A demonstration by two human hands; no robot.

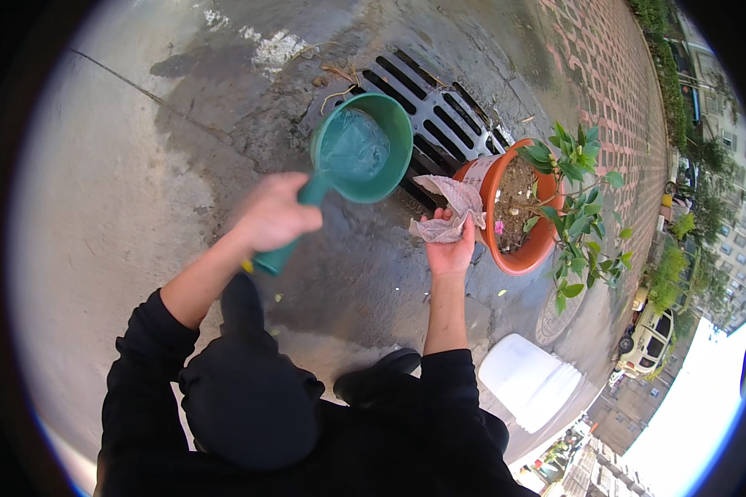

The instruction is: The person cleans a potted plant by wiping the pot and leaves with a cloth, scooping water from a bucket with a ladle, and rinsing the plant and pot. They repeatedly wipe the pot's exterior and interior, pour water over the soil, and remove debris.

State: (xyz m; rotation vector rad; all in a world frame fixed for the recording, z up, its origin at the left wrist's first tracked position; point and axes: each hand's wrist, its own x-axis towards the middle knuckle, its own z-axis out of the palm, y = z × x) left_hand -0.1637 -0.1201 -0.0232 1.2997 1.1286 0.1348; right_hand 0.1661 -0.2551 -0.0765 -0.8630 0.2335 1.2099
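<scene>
My left hand (pixel 278 213), somewhat blurred, grips the handle of a green plastic dipper (pixel 365 149) that has clear water in it. My right hand (pixel 451 248) is palm up beside the flowerpot, with a wrinkled pinkish cloth (pixel 447 208) between its fingers and thumb. An orange-brown plastic flowerpot (pixel 525 251) shows its open top turned towards the right of the view. It holds soil, a leafy green plant (pixel 578 214) and a small pink flower (pixel 499 227). The cloth touches the pot's side, which bears writing. Whether my fingers also touch the pot is hidden.
A metal drain grate (pixel 441 115) lies beyond the dipper and beside the pot, in wet concrete (pixel 348 279). A white plastic bucket (pixel 528 382) is at the lower right, near a round manhole cover (pixel 558 317). Red paving (pixel 615 93) and a parked car (pixel 653 338) are farther off.
</scene>
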